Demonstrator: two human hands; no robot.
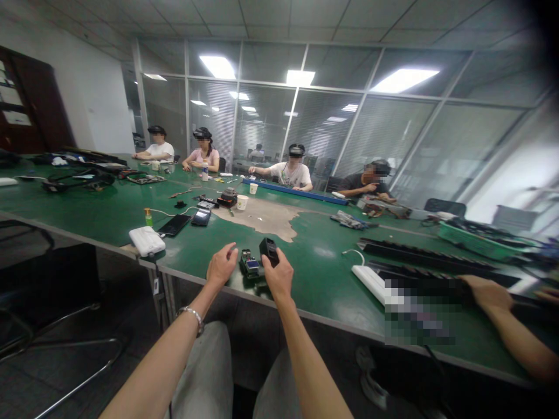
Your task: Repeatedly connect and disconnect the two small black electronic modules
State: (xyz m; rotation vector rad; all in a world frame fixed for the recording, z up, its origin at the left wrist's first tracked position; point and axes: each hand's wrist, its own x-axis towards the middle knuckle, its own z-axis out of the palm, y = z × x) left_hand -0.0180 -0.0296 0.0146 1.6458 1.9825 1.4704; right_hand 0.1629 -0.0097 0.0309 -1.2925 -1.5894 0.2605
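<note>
My right hand [278,273] is closed around a small black box-shaped part [269,251], held just above the near edge of the green table [109,212]. My left hand [222,265] has its fingers curled beside a small circuit board [250,266] with a blue display, which lies on the table between my hands. Whether the left fingers pinch anything is unclear. A bracelet sits on my left wrist.
A white power bank [147,240], two phones [174,224] and a small bottle lie to the left. Paper cups [242,202] and tools stand farther out. Several other people sit along the far side. Another person's arm [506,314] rests at the right by keyboards [419,256].
</note>
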